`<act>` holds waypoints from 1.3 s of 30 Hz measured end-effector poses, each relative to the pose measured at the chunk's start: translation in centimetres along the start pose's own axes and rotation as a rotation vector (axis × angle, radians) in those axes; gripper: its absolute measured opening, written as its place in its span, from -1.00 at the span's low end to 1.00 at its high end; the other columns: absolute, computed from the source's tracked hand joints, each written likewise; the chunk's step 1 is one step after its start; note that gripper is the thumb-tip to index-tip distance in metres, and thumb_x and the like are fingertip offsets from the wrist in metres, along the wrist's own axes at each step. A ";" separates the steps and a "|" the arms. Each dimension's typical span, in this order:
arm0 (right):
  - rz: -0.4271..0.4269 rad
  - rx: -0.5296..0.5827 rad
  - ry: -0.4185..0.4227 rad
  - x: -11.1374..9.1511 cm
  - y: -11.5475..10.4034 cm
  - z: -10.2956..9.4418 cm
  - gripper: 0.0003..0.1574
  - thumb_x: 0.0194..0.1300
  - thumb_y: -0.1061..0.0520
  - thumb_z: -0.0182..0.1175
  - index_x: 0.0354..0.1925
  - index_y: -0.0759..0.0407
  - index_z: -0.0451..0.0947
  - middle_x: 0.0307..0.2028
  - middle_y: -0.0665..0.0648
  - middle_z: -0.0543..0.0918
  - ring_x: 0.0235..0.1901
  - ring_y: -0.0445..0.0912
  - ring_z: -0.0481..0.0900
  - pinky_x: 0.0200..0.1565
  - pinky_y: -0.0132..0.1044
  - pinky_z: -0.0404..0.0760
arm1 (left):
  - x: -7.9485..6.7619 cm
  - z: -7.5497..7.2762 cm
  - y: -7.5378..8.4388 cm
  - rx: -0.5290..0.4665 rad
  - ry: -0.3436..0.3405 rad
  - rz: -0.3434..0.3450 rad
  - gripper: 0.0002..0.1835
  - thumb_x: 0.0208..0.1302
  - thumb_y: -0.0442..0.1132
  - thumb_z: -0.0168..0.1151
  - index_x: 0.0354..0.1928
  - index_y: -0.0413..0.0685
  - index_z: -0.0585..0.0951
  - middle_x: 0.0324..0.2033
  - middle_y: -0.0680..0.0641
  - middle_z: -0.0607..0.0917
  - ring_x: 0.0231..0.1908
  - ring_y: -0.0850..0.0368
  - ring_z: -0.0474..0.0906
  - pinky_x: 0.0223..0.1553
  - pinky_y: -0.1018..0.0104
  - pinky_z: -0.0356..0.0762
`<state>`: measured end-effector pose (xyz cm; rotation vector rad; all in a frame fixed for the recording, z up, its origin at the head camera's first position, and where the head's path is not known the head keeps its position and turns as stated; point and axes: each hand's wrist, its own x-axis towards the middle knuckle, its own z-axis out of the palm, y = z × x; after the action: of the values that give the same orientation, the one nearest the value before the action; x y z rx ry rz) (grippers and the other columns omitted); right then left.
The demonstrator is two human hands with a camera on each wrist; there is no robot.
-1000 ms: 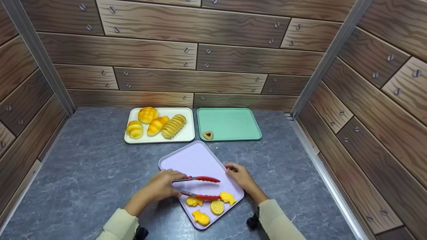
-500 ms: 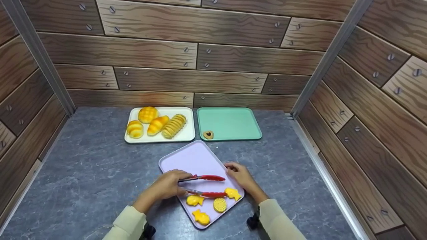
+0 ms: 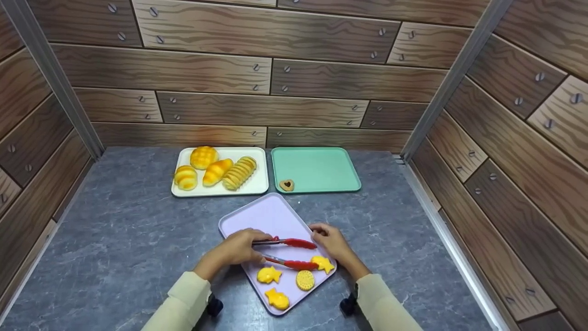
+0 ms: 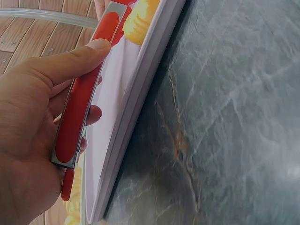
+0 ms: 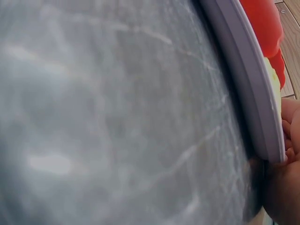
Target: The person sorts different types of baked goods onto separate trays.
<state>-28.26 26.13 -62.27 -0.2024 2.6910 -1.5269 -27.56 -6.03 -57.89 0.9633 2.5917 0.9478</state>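
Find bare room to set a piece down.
Most of the green tray is bare, right of and behind the heart cookie; so is the purple tray beyond the tongs. Crowded: its near end, with four yellow pieces, and the white tray, with breads.

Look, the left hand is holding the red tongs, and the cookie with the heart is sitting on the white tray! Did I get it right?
Nearly! The cookie with the heart is on the green tray, not the white tray; the head view shows it. The left hand is holding the red tongs, just as you said.
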 end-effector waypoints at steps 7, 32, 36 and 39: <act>0.015 -0.027 0.005 0.1 0.0 0.1 -0.68 0.40 0.14 0.20 0.07 0.09 0.68 -0.18 0.05 0.67 -0.16 -0.11 0.54 -0.02 -0.24 0.51 | 0.0 0.5 -0.5 -0.017 0.026 -0.003 -0.49 0.09 -0.15 0.52 0.15 0.20 0.70 0.04 0.09 0.74 0.07 0.09 0.61 0.18 0.03 0.51; 0.013 0.020 0.022 0.1 -0.1 0.1 -0.69 0.39 0.17 0.20 0.06 0.14 0.68 -0.15 0.10 0.68 -0.18 -0.12 0.53 -0.04 -0.31 0.49 | -2.5 0.3 -1.8 -0.067 0.172 -0.003 -0.48 0.05 -0.18 0.52 0.14 0.18 0.70 -0.01 0.11 0.76 0.03 0.09 0.62 0.15 -0.01 0.51; 0.007 0.042 0.021 0.1 0.0 0.2 -0.68 0.38 0.19 0.22 0.07 0.16 0.68 -0.13 0.13 0.69 -0.17 -0.12 0.53 -0.04 -0.32 0.49 | -3.0 0.3 -2.1 -0.079 0.208 0.004 -0.48 0.02 -0.21 0.52 0.12 0.16 0.71 -0.03 0.09 0.77 0.01 0.08 0.63 0.12 -0.02 0.52; -0.003 0.046 0.022 0.1 0.0 0.2 -0.68 0.37 0.19 0.23 0.07 0.18 0.68 -0.12 0.15 0.69 -0.17 -0.10 0.52 -0.03 -0.30 0.48 | -3.4 0.3 -2.3 -0.081 0.236 0.004 -0.48 0.02 -0.22 0.53 0.11 0.14 0.71 -0.03 0.06 0.77 0.01 0.06 0.64 0.12 -0.03 0.53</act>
<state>-28.35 25.93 -62.36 -0.1896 2.6701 -1.6000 -26.02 -9.36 -59.67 0.8834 2.7155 1.2250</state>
